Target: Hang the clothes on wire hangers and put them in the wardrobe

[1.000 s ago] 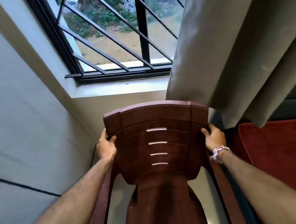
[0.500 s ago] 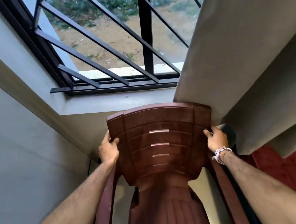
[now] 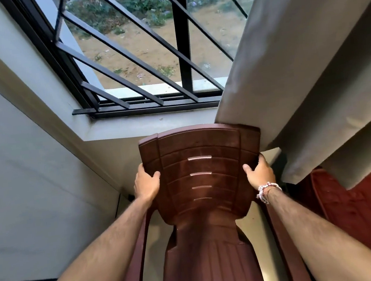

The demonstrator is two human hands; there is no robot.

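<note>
Left grip [image 3: 147, 184] and right grip [image 3: 260, 174] each curl round a backrest side edge of the brown moulded-plastic chair [image 3: 198, 143]; it looks stiff and light, best held there.

The back of the chair [image 3: 203, 179] stands between the fingers of the left hand [image 3: 147, 184] and those of the right hand [image 3: 260, 174]. Each hand grips one side edge, thumb on the near face. The seat and armrests lie below the wrists, nearer the person. Just beyond the fingertips is the sill [image 3: 151, 123], with the barred window [image 3: 149, 53] above it. Left of the left fingers runs the wall [image 3: 25, 178]. Right of the right fingers hangs the curtain [image 3: 310, 83], its hem touching the back's far right corner. A bracelet [image 3: 267, 190] rings the right wrist; a padded surface [image 3: 368, 213] lies right of it, under the curtain
</note>
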